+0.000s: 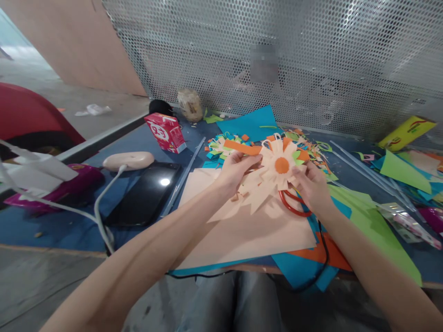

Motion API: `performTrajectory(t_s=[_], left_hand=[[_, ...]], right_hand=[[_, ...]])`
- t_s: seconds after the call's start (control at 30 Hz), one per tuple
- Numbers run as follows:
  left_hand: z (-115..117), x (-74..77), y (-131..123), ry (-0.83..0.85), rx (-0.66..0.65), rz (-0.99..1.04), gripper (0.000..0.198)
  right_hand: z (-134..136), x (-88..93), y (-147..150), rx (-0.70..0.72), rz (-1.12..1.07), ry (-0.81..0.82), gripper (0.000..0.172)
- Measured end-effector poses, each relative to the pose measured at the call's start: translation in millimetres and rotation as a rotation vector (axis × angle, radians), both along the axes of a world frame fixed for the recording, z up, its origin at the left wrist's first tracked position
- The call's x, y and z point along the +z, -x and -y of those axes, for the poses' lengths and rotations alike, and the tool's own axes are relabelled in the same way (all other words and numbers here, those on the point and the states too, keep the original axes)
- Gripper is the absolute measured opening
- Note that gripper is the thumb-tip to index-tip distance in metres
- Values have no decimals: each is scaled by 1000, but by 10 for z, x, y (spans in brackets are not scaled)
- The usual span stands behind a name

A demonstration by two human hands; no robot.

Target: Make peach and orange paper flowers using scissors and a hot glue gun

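Both hands hold up a peach paper flower with an orange round centre and green bits at its upper right. My left hand pinches the flower's left petals, fingers closed on the paper. My right hand grips the flower's right side; red-handled scissors show just below it, against the palm side. A spiky peach cut-out hangs beneath the flower. Under the hands lies a large peach sheet on blue, orange and green sheets.
A black tablet, a red carton, a pale oval charger with white cable and a pink tool lie at left. Paper scraps and a blue sheet lie behind. Perforated metal panel backs the table. Green sheets at right.
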State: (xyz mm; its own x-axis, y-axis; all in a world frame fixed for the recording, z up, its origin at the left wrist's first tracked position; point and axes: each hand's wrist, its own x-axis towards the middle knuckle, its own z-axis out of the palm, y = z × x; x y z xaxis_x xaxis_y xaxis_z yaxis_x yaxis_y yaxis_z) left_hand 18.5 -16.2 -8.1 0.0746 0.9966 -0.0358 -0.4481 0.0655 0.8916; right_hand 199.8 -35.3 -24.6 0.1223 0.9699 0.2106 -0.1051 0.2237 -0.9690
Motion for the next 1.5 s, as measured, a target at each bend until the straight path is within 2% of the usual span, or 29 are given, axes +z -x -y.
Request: performTrajectory(t_s=[0.23,0.4,0.63,0.73,0.93,1.23,1.37,1.43,1.5], left_hand=[[-8,2,-1,1,-7,1,18],[-23,6,12,-74,-14,-38,21],[-46,-6,25,-95,-3,-59,24],[-54,-25,30,-82,-27,-46,26],[-77,-67,51,-102,-56,-18,28],[-41,-29,81,-122,-58,-56,21],[-11,3,67,-280,-48,-101,24],[-4,-1,68,-479,-9,-198,30],[14,-6,80,-751,52,-369,29]], right_hand=[[2,53,-1,2,-83,132,36],[-15,31,-10,14,-144,187,35],[-19,31,-30,32,-110,167,39],[-32,6,-52,28,-81,130,36],[-72,-37,-105,-61,-57,85,35],[-4,63,-41,-97,48,51,37],[4,86,-31,-97,20,7,37],[-17,72,-41,-102,9,-30,36],[-41,50,-59,-85,12,-111,30]])
